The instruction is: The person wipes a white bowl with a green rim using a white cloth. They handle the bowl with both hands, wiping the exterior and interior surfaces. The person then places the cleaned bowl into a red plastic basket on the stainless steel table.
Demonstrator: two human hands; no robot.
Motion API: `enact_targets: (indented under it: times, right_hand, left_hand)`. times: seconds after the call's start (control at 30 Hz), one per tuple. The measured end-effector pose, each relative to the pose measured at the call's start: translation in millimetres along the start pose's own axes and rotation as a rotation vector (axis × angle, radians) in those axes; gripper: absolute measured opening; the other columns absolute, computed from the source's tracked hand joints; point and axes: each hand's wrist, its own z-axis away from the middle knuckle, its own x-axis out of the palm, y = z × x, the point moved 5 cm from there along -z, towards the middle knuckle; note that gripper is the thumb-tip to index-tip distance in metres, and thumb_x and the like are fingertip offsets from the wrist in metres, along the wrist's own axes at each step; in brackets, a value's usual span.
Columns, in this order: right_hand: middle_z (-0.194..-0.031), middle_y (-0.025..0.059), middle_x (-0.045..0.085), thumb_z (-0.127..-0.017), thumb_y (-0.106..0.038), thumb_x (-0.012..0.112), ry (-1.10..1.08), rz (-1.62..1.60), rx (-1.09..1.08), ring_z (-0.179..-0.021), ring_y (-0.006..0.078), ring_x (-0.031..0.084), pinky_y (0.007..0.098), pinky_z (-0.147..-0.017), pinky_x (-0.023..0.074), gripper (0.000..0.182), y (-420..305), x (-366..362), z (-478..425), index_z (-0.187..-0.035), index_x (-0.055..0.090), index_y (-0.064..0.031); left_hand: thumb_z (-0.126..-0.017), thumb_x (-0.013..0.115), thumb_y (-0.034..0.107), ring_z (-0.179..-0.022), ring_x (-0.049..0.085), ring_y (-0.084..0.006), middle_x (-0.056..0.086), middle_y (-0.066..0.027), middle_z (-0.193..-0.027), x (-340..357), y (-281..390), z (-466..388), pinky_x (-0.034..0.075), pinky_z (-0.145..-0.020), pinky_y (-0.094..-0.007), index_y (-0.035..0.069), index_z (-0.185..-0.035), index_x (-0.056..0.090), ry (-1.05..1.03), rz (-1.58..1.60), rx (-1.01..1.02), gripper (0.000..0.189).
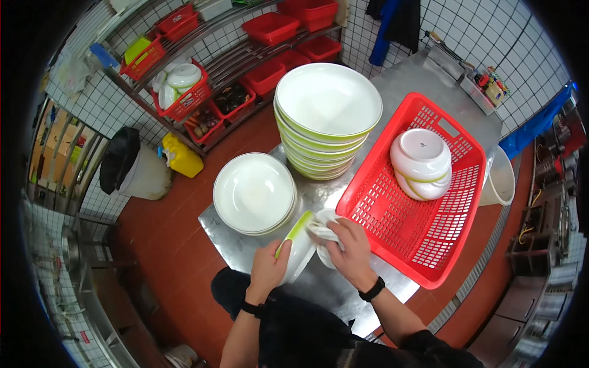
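My left hand [270,264] grips the near edge of a white bowl with a green rim [298,248], which is tilted on its side over the steel table. A white cloth [325,225] is bunched in my right hand [349,250], against the bowl's far right side. Just beyond my left hand sits a short stack of white bowls [254,193]. Behind that rises a tall stack of larger green-rimmed bowls [329,103]. To the right, a red perforated plastic basket [395,221] holds several upturned white bowls [421,156].
The steel table [239,250] carries the stacks and basket; clear containers [478,94] stand at its far right corner. A metal rack [221,62] with red baskets lines the wall. A yellow jug [183,156] and white bins [147,177] stand on the red floor.
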Motion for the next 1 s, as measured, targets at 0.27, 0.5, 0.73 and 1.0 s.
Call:
enact_targets:
  times: [0.27,0.5,0.73,1.0]
  right_hand:
    - [-0.141,0.0142,0.064,-0.078,-0.017,0.087,-0.052,0.445,-0.035,-0.114,0.0381,0.064,0.0490,-0.095,0.0566,0.061,6,-39,22,-0.136,0.070,-0.0127]
    - [-0.141,0.0154,0.062,-0.074,-0.014,0.087,-0.228,0.388,-0.015,-0.117,0.0377,0.064,0.0489,-0.094,0.0588,0.071,39,-31,30,-0.142,0.066,-0.0158]
    - [-0.136,0.0170,0.065,-0.072,-0.013,0.091,-0.118,0.398,-0.008,-0.116,0.0409,0.066,0.0493,-0.095,0.0594,0.067,65,-19,23,-0.135,0.068,-0.0133]
    - [-0.135,0.0147,0.067,-0.077,-0.016,0.088,-0.020,0.450,-0.027,-0.117,0.0389,0.067,0.0482,-0.095,0.0597,0.063,111,-19,19,-0.137,0.067,-0.0129]
  left_hand:
    - [-0.108,0.066,0.029,-0.057,0.037,-0.0350,0.049,-0.0263,-0.067,3,1,0,0.039,-0.056,-0.0449,-0.004,-0.081,0.057,0.004,-0.024,0.012,0.044]
    - [-0.107,0.068,0.027,-0.055,0.044,-0.0221,0.051,-0.0223,-0.064,6,-1,6,0.040,-0.055,-0.0424,-0.004,-0.084,0.063,-0.010,0.022,0.042,0.039]
    - [-0.107,0.068,0.030,-0.054,0.050,-0.0273,0.056,-0.0226,-0.066,23,-26,22,0.042,-0.056,-0.0432,-0.002,-0.084,0.066,-0.098,0.044,0.060,0.039]
    - [-0.108,0.066,0.036,-0.060,0.055,-0.0439,0.059,-0.0258,-0.070,55,-49,21,0.044,-0.057,-0.0477,0.000,-0.083,0.063,-0.170,0.011,0.167,0.045]
